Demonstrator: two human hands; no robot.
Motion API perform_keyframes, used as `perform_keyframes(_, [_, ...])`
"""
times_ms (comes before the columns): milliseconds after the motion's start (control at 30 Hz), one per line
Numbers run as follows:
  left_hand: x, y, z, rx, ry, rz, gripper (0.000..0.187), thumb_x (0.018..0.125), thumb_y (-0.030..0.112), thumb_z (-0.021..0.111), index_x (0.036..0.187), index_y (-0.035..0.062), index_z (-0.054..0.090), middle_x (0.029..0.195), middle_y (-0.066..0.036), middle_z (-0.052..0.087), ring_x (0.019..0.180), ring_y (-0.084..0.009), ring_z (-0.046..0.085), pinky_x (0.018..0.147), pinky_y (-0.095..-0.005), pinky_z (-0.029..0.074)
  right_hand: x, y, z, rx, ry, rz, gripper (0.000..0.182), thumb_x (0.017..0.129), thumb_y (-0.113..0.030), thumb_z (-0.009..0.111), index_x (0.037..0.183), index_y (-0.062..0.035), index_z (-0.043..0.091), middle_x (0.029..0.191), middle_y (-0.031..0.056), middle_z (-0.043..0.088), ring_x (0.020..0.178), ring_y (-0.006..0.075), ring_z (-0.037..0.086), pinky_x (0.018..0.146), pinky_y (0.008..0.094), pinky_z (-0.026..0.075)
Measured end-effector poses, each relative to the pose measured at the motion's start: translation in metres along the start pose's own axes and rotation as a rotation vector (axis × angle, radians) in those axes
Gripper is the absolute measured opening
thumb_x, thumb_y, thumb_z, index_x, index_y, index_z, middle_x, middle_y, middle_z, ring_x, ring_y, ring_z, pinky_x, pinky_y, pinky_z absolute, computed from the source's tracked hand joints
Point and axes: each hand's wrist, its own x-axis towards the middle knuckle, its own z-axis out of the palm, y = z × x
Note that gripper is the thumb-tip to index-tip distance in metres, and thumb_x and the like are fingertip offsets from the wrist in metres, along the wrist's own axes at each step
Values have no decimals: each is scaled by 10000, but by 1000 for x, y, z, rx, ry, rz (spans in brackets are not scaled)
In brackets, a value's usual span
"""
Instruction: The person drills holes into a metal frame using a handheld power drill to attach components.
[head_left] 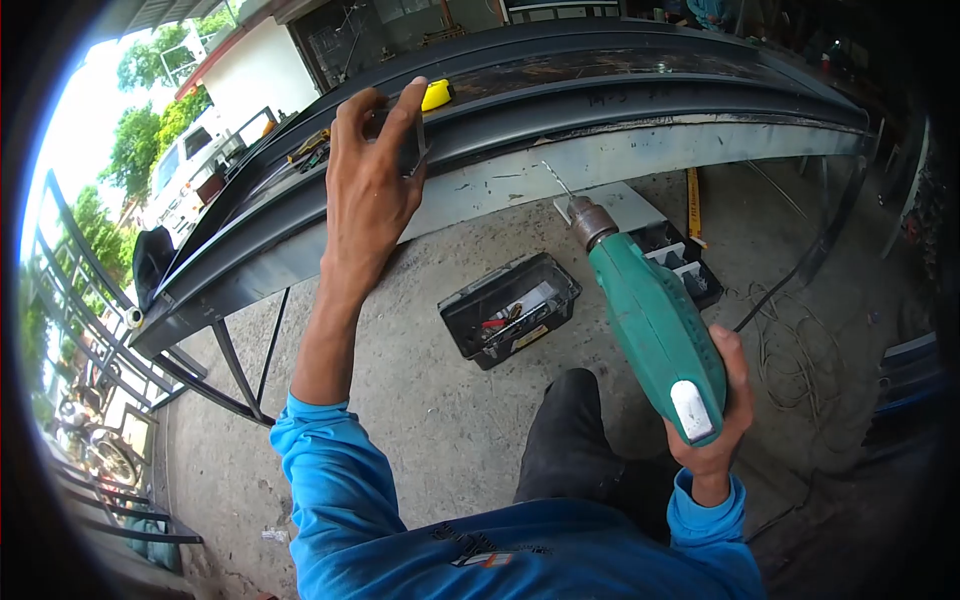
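My right hand (728,415) is wrapped round the handle of a green power drill (655,325). The drill's bit (556,178) points up and left, its tip in front of the pale face of a long metal beam (480,182). Raised at the beam's dark upper edge, my left hand (375,165) has its fingers curled round a small, dark, partly see-through piece (412,148), mostly hidden by the hand. Just right of those fingertips, a yellow object (437,95) lies on the dark metal frame (600,95).
On the concrete floor below stand an open black toolbox (510,310) and an organizer case (685,268). A yellow level (695,208) leans near the beam. Cable (800,350) lies coiled at the right. Metal legs (240,370) support the frame at left. A person in blue (708,12) is at the back.
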Motion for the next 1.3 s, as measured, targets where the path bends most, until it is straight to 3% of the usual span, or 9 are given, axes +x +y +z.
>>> perform_keyframes(33, [1,6,-4,154,-66,70,792,697,-2,730,1394,227,431,1203,-138,460,1009,-285,529,906,-399,516,-1,2,-1,9,-1,7,647,740,-55,684,1320,53,418,1236,222,537,1112,329,564,965,388,422])
perform_keyframes(133, [-2,14,15,154,-167,170,820,691,-92,640,1420,198,401,1132,-190,481,935,-309,490,839,-405,483,-4,5,-2,14,-7,40,634,748,-55,677,1317,54,421,1223,223,546,1097,330,574,954,387,431])
perform_keyframes(300, [3,14,26,-92,-84,125,663,645,87,763,1253,142,504,1071,-182,485,918,-309,473,832,-404,432,-8,7,-1,80,-13,106,611,764,-68,670,1312,54,430,1159,218,588,1044,325,608,918,378,459])
perform_keyframes(500, [2,1,35,-199,-42,144,754,634,34,739,1329,140,466,1078,-124,456,1037,-292,497,900,-415,467,5,4,-5,53,-9,-52,586,769,-76,673,1297,56,455,1121,214,607,987,305,635,863,364,484])
perform_keyframes(700, [2,-4,43,-364,-71,160,782,599,-12,751,1317,123,471,1136,-151,473,1036,-299,535,921,-384,482,34,-14,-6,-31,-68,-222,649,729,-149,776,1268,55,475,922,175,667,778,256,685,692,324,524])
perform_keyframes(800, [0,-8,46,-313,-18,232,722,599,11,760,1265,105,499,1163,-143,489,1080,-310,523,922,-389,470,47,-13,4,-59,2,-287,684,713,-280,789,1255,26,506,1075,164,655,720,262,667,609,345,532])
perform_keyframes(933, [9,-11,46,-183,95,296,648,612,79,769,1214,94,529,1166,-93,551,1094,-282,537,894,-380,460,61,-12,14,-78,33,-305,615,677,-124,762,1227,35,537,1074,174,656,728,275,672,623,358,538])
perform_keyframes(1033, [9,-15,46,-242,14,241,651,612,109,781,1221,114,552,1122,-105,592,1033,-274,568,881,-367,465,75,-20,27,-119,68,-281,576,677,-20,708,1229,17,550,1007,172,671,724,278,675,631,370,538])
perform_keyframes(1300, [7,-21,53,-288,151,354,659,594,133,777,1209,97,542,1113,-72,596,983,-251,582,824,-377,461,91,-34,41,-137,40,-250,589,682,27,682,1255,-16,552,911,171,681,729,278,679,635,369,534])
